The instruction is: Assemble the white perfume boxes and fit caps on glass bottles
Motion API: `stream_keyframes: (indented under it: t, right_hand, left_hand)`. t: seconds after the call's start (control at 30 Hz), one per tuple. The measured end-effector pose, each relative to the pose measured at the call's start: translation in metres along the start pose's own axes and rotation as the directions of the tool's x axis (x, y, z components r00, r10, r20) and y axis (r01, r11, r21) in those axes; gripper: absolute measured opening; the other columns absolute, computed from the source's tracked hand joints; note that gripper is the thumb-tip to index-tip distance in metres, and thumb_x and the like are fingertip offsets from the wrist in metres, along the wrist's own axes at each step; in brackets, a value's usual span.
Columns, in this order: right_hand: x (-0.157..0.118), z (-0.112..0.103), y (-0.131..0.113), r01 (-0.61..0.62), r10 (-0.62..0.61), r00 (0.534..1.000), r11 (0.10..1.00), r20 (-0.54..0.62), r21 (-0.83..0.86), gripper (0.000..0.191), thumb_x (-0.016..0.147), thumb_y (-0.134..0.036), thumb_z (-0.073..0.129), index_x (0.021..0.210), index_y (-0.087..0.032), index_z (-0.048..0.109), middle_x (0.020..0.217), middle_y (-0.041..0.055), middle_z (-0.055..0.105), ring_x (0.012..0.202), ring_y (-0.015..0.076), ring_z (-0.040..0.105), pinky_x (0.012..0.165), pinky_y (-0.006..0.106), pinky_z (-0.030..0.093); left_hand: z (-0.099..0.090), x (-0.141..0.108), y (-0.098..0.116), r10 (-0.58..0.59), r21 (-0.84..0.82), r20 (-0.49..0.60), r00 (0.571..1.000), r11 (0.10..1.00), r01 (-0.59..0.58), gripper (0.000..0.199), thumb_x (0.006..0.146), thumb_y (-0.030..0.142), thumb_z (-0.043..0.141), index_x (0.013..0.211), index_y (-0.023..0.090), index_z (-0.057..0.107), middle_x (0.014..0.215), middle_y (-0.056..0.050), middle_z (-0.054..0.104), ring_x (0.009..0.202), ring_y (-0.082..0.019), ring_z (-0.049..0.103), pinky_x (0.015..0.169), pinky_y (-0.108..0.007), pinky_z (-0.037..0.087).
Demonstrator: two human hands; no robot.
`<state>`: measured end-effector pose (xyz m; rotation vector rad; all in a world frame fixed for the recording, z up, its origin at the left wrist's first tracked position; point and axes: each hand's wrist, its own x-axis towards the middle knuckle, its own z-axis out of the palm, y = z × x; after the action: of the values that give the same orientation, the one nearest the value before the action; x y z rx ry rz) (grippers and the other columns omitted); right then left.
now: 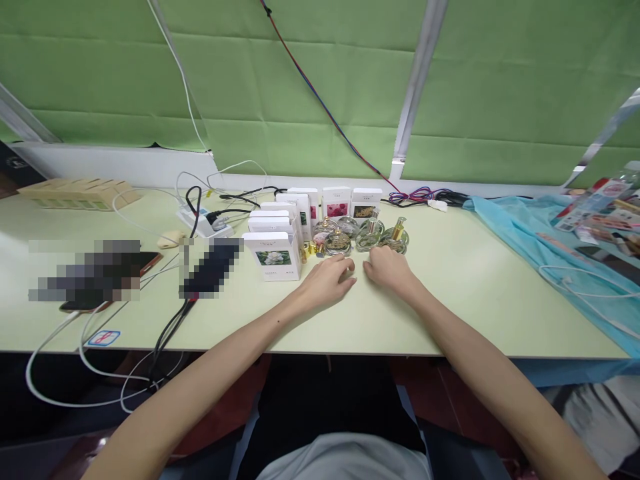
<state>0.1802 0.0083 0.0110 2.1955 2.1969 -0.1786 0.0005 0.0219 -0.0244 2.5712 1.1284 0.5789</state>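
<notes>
My left hand [327, 280] rests on the table with its fingers loosely bent. A gap shows between its thumb and forefinger, and nothing is in it. Just in front of it stand round glass perfume bottles, the nearest a clear bottle [338, 243] with dark contents. My right hand [390, 268] lies on the table with its fingers curled in; no held thing shows. Beyond its knuckles is a greenish bottle [397, 235] with a gold spray neck. Small gold caps [311, 249] lie beside a white box [273, 257] with a white flower picture.
More white boxes [336, 202] stand behind the bottles. To the left are a power strip [205, 223], cables, a phone [150, 260] and a yellowish carton [80, 193]. A blue cloth [530, 247] covers the table's right side, near a clear plastic bottle [595, 200].
</notes>
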Motion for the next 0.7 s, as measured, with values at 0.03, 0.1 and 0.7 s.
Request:
stream_keyframes:
  t: [0.03, 0.1, 0.7]
  right_hand:
    - [-0.0001, 0.0001, 0.0001, -0.002, 0.002, 1.000, 1.000, -0.015, 0.000, 0.034, 0.100, -0.027, 0.046, 0.121, -0.011, 0.067, 0.124, 0.0241, 0.070, 0.117, 0.0324, 0.069, 0.094, 0.037, 0.053]
    - [-0.0003, 0.0006, 0.0001, 0.000, 0.000, 0.999, 1.000, -0.048, 0.000, 0.032, 0.100, -0.026, 0.047, 0.119, -0.012, 0.068, 0.121, 0.0227, 0.071, 0.115, 0.0317, 0.070, 0.093, 0.037, 0.052]
    - [0.0024, 0.0098, -0.0028, 0.388, -0.373, 0.919, 0.911, -0.127, 0.136, 0.028, 0.097, -0.023, 0.050, 0.116, -0.017, 0.069, 0.099, 0.0113, 0.077, 0.091, 0.0235, 0.071, 0.074, 0.028, 0.043]
  left_hand:
    - [0.0001, -0.0001, 0.0000, -0.002, -0.002, 0.002, 1.000, 1.000, 0.002, 0.013, 0.094, 0.033, 0.057, 0.095, 0.022, 0.064, 0.093, -0.006, 0.062, 0.085, -0.024, 0.062, 0.073, -0.035, 0.045]
    - [0.0005, -0.0006, -0.0004, -0.006, -0.005, 0.004, 1.000, 1.000, 0.006, 0.014, 0.094, 0.033, 0.057, 0.096, 0.021, 0.064, 0.093, -0.006, 0.062, 0.085, -0.024, 0.062, 0.073, -0.035, 0.045]
    - [-0.0011, 0.0037, -0.0057, -0.223, -0.211, -0.400, 0.889, 0.966, 0.148, 0.051, 0.089, 0.021, 0.057, 0.137, 0.019, 0.039, 0.140, -0.017, 0.044, 0.102, -0.024, 0.064, 0.105, -0.048, 0.049]
